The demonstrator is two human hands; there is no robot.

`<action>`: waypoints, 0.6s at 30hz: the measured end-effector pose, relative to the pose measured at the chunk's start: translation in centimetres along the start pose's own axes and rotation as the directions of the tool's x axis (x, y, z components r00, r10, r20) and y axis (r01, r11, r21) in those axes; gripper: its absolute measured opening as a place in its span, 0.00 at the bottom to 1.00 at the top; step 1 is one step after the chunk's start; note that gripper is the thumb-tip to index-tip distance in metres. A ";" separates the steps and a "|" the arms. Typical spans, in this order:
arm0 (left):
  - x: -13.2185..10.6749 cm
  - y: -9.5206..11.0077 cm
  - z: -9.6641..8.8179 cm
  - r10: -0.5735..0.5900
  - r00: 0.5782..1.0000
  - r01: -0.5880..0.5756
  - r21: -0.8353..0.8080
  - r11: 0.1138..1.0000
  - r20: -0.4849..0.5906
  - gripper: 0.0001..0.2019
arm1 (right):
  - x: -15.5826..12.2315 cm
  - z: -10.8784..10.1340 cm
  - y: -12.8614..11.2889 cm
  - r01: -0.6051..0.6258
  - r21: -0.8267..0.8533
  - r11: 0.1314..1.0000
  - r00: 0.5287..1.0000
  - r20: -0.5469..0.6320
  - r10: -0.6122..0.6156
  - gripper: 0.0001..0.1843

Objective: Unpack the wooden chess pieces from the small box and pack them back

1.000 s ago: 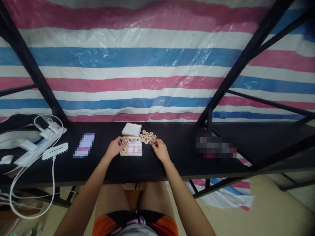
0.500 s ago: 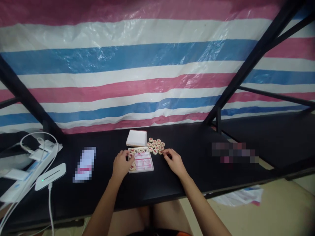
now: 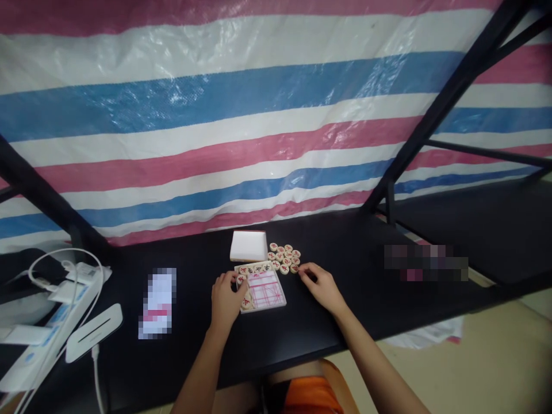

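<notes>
A shallow white box point(image 3: 282, 296) holds round Chinese chess pieces along its back and left sides, over a sheet printed with pink lines. At its left side, my left hand point(image 3: 227, 296) has thumb and fingers closed about a piece point(image 3: 241, 278) with dark lettering. Behind the box sits a white box lid point(image 3: 249, 246). To the right, several red-lettered pieces point(image 3: 280, 249) lie in a loose cluster on the black tabletop point(image 3: 302, 328). My right hand point(image 3: 322, 286) has its thumb and forefinger drawn together at the edge of the cluster's nearest right piece point(image 3: 294, 268).
A blurred-out phone-like thing point(image 3: 158, 302) lies left of the box. Farther left are a power strip point(image 3: 47, 333) with white cables and a white device point(image 3: 95, 333). A black metal frame point(image 3: 405, 155) stands at right before a striped plastic sheet point(image 3: 237, 103).
The view has shifted and tilted slightly, so the table items appear farther right and lower. Both hands keep nearly the same places beside the box and the cluster.
</notes>
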State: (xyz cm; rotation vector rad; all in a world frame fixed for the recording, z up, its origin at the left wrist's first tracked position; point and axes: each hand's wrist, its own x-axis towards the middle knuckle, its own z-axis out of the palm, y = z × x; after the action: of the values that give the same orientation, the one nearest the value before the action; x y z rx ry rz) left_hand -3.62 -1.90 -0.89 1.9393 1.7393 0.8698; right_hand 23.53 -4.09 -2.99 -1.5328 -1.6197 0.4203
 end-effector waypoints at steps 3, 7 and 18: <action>-0.1 0.1 0.1 -0.004 1.000 0.004 0.008 1.000 -0.009 0.07 | 0.0 0.0 0.0 -0.001 0.007 1.000 1.000 -0.011 0.001 0.12; -0.3 0.3 0.1 0.000 1.000 0.001 0.023 1.000 -0.019 0.07 | 0.0 0.1 0.3 0.009 0.015 1.000 1.000 0.025 -0.009 0.10; 0.0 -0.2 0.3 0.022 0.999 -0.021 0.042 0.999 -0.035 0.10 | -0.2 -0.1 0.2 0.058 0.011 0.998 0.998 0.035 -0.058 0.08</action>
State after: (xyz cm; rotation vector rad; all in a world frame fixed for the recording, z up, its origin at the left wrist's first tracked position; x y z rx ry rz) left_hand -3.57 -1.81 -1.21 1.9838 1.7731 0.8880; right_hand 23.72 -4.25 -3.16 -1.4748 -1.6823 0.4248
